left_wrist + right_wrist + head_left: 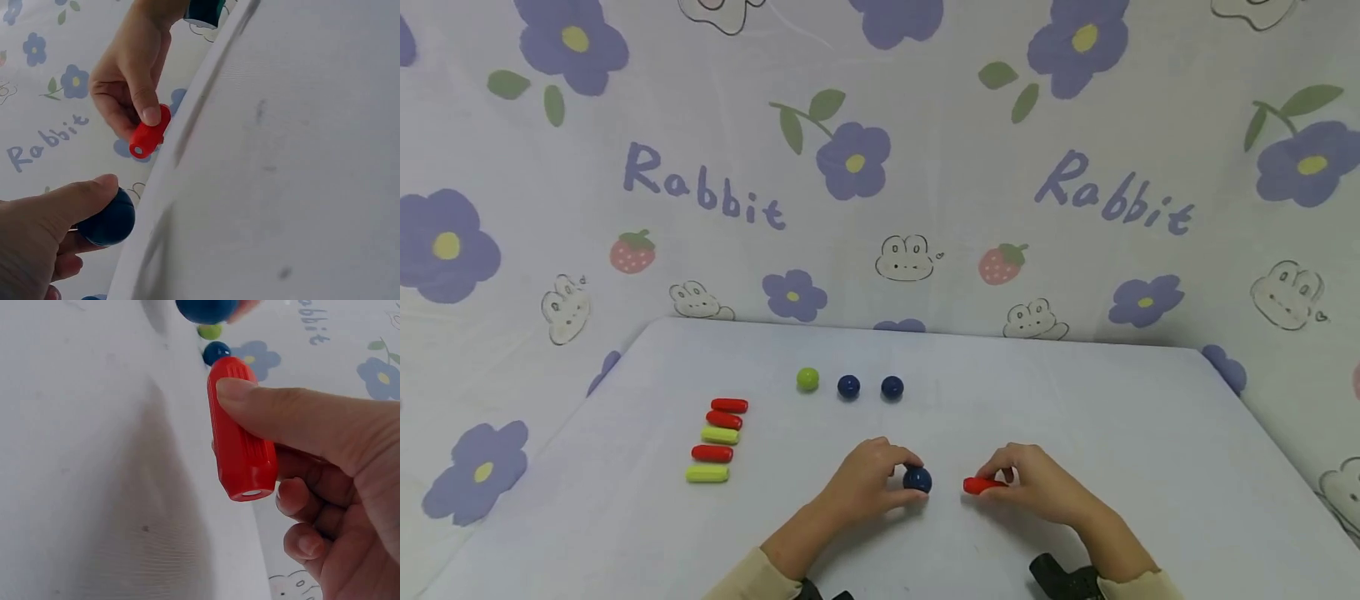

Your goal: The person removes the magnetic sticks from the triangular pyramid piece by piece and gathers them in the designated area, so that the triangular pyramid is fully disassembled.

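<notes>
My left hand (872, 483) pinches a dark blue ball (917, 480) between thumb and fingers, near the front middle of the table. In the left wrist view this ball (111, 219) is glossy, with a seam near its top. To the right, my right hand (1037, 483) holds a short red rod (981, 485) with the thumb pressed along it. The right wrist view shows the rod (244, 456) ribbed, with a pale round spot in its end. A gap separates ball and rod. Part of the rod is hidden behind the thumb.
Several red and yellow-green rods, including a red rod (712, 453) and a yellow-green rod (707, 474), lie in a column at left. A green ball (808, 379) and two blue balls (848, 387) sit farther back on the white table (1075, 408). Behind hangs a patterned cloth (940, 167).
</notes>
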Demonstrator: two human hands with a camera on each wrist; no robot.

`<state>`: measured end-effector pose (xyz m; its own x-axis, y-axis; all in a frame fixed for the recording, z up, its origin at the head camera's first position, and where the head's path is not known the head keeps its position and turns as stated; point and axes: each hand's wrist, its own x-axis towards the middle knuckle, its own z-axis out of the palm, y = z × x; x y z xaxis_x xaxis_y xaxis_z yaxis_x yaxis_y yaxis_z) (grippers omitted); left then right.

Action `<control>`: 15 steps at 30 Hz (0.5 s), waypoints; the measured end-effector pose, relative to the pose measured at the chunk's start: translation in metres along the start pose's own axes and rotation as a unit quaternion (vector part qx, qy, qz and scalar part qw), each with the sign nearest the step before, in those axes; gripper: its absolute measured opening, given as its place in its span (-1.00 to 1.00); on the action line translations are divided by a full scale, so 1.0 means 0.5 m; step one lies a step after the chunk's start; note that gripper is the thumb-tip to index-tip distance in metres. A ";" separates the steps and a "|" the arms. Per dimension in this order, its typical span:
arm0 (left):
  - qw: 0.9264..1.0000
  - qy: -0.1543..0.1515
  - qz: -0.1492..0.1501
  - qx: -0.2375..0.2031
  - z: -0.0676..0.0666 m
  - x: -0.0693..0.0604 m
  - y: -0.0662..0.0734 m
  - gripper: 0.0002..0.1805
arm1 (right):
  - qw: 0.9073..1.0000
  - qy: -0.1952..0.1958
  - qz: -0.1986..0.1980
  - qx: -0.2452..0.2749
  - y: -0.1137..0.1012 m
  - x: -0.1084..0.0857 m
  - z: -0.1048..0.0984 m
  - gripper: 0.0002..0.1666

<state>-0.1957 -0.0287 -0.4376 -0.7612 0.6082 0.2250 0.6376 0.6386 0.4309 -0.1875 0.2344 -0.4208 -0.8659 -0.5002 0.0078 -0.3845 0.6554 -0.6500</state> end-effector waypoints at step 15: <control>0.991 -0.007 -0.103 -0.088 0.021 0.001 -0.017 -0.62 | 1.000 0.002 0.023 0.013 0.007 0.001 -0.003 -0.76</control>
<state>-0.2000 -0.0290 -0.4501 -0.8709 0.4800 0.1053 0.4371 0.6587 0.6124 -0.1896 0.2372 -0.4219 -0.8839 -0.4672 -0.0201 -0.3352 0.6630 -0.6693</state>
